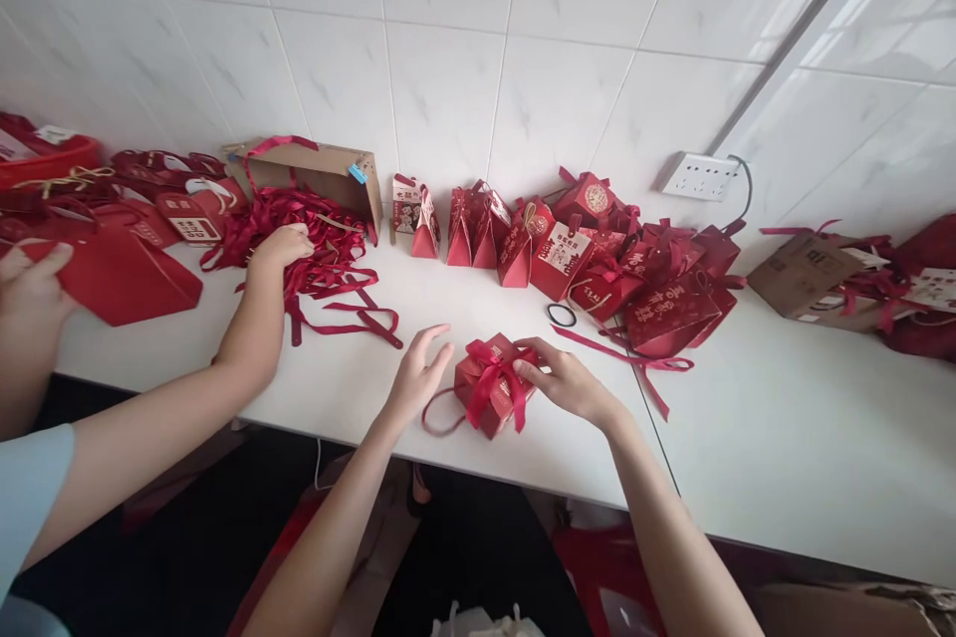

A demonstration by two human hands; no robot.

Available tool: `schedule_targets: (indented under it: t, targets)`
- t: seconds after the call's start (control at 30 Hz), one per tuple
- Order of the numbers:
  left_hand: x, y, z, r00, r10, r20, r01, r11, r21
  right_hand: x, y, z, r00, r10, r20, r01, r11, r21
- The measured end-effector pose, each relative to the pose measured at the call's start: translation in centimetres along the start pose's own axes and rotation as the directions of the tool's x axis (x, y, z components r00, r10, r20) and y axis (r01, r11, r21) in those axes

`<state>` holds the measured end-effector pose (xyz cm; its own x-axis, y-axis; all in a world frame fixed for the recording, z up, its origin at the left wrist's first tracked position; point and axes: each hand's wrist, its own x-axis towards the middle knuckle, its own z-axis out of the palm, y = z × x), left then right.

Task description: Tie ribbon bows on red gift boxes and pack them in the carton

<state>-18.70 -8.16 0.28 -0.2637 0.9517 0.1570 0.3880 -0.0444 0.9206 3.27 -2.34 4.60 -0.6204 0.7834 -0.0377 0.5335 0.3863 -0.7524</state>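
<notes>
A small red gift box with gold print sits on the white table in front of me. Tied across its top is a dark red ribbon bow, and a thin cord loop trails from its left side. My right hand has its thumb and fingers closed at the right side of the bow and box. Just left of the box, my left hand is held in the air with fingers apart and nothing in them.
Finished red gift boxes crowd the back right, near loose ribbon and a black ring. At left, a co-worker's hand reaches into a ribbon pile by a cardboard box; their other hand holds a red box.
</notes>
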Motion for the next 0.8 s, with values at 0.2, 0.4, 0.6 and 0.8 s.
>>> schedule_targets:
  t: [0.2,0.4,0.6,0.8]
  targets:
    - [-2.8,0.9,1.6,0.972,-0.056,0.227,0.074,0.995,-0.073,-2.5,0.8,1.7,0.965,0.102,-0.243,-0.061,0.983,0.17]
    - [-2.8,2.2,2.0,0.921,0.034,0.389,-0.032,0.999,-0.011,-3.1,1.0,2.0,0.922,-0.044,-0.385,0.061,0.998,0.032]
    - [-3.0,2.5,2.4,0.873,0.087,0.479,-0.146,0.985,0.087,-6.9,1.2,1.8,0.926,0.108,-0.361,-0.087,0.994,0.073]
    - [-1.5,1.4,3.1,0.769,0.296,0.566,-0.296,0.95,-0.096,-8.7,1.2,1.9,0.914,0.206,-0.35,-0.2,0.978,0.055]
